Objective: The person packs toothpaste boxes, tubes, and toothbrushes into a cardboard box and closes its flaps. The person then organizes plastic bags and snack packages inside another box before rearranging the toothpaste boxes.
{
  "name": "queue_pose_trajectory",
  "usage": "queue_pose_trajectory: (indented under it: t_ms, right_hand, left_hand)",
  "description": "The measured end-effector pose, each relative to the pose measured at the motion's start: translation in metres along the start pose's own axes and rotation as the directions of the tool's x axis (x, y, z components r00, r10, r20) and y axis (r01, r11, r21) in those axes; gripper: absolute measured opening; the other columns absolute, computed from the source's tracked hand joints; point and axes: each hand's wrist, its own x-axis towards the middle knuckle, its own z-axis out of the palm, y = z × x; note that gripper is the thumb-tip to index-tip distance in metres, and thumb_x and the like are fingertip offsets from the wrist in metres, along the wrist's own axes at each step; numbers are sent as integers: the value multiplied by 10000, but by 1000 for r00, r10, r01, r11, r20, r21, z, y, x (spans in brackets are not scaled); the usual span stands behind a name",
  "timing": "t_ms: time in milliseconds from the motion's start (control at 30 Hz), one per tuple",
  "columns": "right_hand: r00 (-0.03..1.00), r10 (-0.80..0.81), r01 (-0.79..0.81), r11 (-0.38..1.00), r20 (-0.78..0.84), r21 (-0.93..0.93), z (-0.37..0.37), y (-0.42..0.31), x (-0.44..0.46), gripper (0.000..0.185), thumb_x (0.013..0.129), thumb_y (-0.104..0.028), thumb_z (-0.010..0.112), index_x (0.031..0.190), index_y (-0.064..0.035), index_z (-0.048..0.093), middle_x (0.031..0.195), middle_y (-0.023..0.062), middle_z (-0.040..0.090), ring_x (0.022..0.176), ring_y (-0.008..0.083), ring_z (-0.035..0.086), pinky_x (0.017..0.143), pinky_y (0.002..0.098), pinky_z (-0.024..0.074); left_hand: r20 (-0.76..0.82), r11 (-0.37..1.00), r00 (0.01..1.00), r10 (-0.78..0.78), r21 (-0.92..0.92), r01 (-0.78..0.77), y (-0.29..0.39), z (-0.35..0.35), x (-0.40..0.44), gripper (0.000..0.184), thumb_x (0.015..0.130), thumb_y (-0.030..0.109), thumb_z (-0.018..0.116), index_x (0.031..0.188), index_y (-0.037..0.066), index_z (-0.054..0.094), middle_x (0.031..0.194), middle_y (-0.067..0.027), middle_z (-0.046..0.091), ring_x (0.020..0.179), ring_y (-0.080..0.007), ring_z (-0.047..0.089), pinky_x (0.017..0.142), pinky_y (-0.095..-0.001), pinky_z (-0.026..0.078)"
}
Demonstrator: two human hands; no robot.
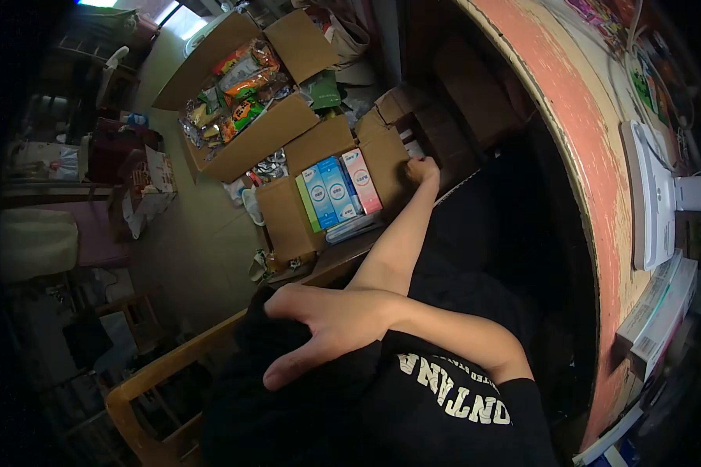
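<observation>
My left hand (423, 170) is stretched out to the right edge of an open cardboard box (284, 222), with its fingers curled in at the box's raised flap (385, 167). What those fingers hold, if anything, is hidden. Upright in that box stand slim cartons: blue-and-white ones (334, 189), a pink-and-white one (361, 181) and a green edge at the left. My right hand (331, 323) lies across my left arm near the elbow, over dark cloth. Its thumb is spread away and no object shows in it; the fingertips are partly hidden.
A larger open carton (269, 128) behind holds several colourful snack packets (245, 82). A wooden chair frame (132, 397) is at lower left. On the right runs a worn table edge (553, 117), bearing a white device (653, 194), cables and flat boxes (658, 311).
</observation>
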Motion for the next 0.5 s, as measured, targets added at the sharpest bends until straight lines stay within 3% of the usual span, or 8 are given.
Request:
queue_pose_trajectory:
  t_ms: [133,233,267,300,367,400,467,500]
  right_hand:
    - [998,-40,40,999,-49,3,1,7,-1,641,645,-542,642,653,53,406,719,126,410,686,190,410,601,298,337]
    - [999,38,-37,999,13,-36,-6,5,-1,651,637,-548,645,652,61,416,726,134,422,706,197,425,617,297,346]
    - [999,37,-36,999,38,-41,-9,4,0,659,631,-554,646,659,61,413,726,130,420,707,194,424,611,299,347]
    - [997,40,-37,998,62,-47,-13,4,0,667,626,-560,647,666,62,410,726,126,418,709,192,424,605,301,348]
    - [996,91,-90,995,26,-52,-20,2,1,675,621,-567,647,666,61,403,721,120,412,703,185,423,595,301,347]
    - [991,133,-133,990,-5,-50,-23,4,3,683,617,-574,647,666,59,397,716,114,405,697,179,422,584,300,346]
    - [993,82,-83,996,-89,-10,-21,20,8,686,617,-581,643,653,55,388,707,108,402,689,173,422,575,297,343]
    - [988,30,-29,1000,-152,9,-20,25,11,689,617,-588,639,639,50,379,699,103,398,681,166,422,567,293,340]
  left_hand:
    - [223,995,970,-100,42,93,-12,8,6,177,681,168,540,777,52,634,883,-164,600,870,-331,560,768,-393,445]
    - [315,985,946,69,128,-114,-22,12,9,233,699,211,528,846,53,616,952,-162,586,918,-320,549,786,-387,444]
    - [468,924,864,185,215,-315,-17,-1,11,245,697,206,540,878,53,601,969,-162,580,927,-317,545,789,-388,443]
    - [619,820,740,265,259,-510,-7,-20,11,263,695,201,551,910,52,587,986,-161,574,936,-314,542,793,-389,441]
    - [789,375,479,385,341,-862,-4,-52,18,254,679,170,584,913,69,589,959,-133,580,939,-284,538,803,-387,426]
    - [858,137,306,413,274,-952,-11,-59,27,251,671,162,593,905,71,595,950,-120,580,939,-271,535,810,-380,418]
    - [891,-108,125,437,189,-976,-28,-70,32,227,679,158,573,886,68,599,934,-94,573,954,-231,515,841,-341,392]
    - [899,-103,116,422,175,-979,-33,-77,30,227,679,158,573,886,68,599,934,-94,573,954,-231,515,841,-341,392]
